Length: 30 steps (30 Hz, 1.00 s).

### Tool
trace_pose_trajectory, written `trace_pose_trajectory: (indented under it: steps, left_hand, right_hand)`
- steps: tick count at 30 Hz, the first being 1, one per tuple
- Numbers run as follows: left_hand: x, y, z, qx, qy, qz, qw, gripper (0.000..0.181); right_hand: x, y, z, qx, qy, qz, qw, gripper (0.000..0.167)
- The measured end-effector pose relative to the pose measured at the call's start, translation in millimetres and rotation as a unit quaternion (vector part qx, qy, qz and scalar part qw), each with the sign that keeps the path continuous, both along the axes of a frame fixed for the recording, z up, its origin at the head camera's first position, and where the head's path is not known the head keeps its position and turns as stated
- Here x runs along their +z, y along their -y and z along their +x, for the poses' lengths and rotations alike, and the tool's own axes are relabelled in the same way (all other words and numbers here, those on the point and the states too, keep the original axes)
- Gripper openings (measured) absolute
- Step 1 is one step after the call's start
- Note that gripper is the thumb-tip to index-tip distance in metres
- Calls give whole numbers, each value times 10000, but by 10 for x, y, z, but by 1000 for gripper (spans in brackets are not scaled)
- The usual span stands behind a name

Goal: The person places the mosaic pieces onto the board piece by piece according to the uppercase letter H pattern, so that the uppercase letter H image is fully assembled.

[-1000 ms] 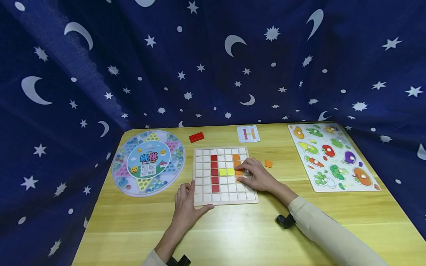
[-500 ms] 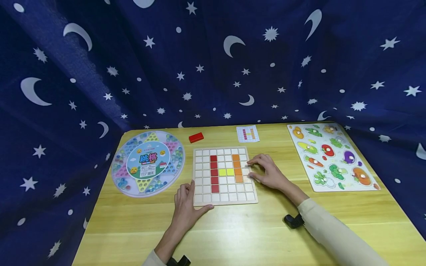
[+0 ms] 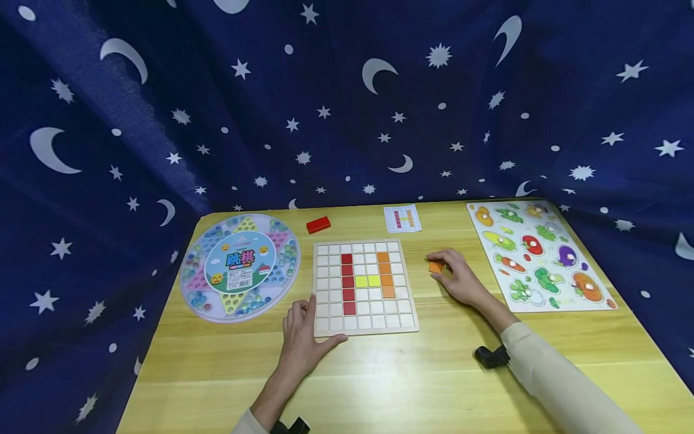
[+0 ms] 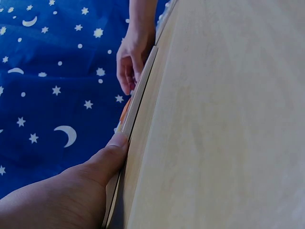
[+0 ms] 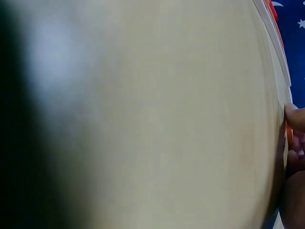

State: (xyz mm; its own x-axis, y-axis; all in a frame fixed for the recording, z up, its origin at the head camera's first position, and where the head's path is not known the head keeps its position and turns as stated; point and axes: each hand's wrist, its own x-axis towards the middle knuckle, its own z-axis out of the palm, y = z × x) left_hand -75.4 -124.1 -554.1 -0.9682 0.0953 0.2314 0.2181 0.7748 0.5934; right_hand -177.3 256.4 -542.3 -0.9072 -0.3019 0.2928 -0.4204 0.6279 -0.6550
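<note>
A square wooden grid board [image 3: 378, 322] lies mid-table in the head view. On it are a column of red tiles [image 3: 348, 282], two yellow tiles [image 3: 367, 281] and a column of orange tiles [image 3: 385, 275]. My left hand [image 3: 301, 343] rests at the board's near left corner, thumb along the front edge and index finger along the left side. To the right of the board, my right hand [image 3: 459, 278] pinches a loose orange tile [image 3: 435, 266] between thumb and fingers. In the right wrist view, a sliver of this tile [image 5: 289, 132] shows between the fingertips.
A round Chinese checkers set [image 3: 238, 268] with marbles lies left. Behind the board are a red block [image 3: 318, 225] and a printed pattern card [image 3: 402, 218]. A vegetable peg puzzle [image 3: 534, 256] lies at right. A dark blue star curtain [image 3: 336, 138] hangs behind the table.
My right hand has left the orange column on the board and moved right to the loose orange tile, taking it between thumb and fingers. The left hand stays at the board's corner.
</note>
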Motion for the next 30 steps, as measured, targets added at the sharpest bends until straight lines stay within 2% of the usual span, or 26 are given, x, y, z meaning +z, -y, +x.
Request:
trace_pose_trajectory:
  steps: [15,30]
  left_hand:
    - [-22,3,-3,-7,-179,-26,9998,113]
    - [-21,-5,-6,9,-162,-44,9999,113]
  right_hand:
    - [14,-17,-21,-43,440,-134,9989,34]
    - [25,-14,-8,-56,335,-176,9993,34]
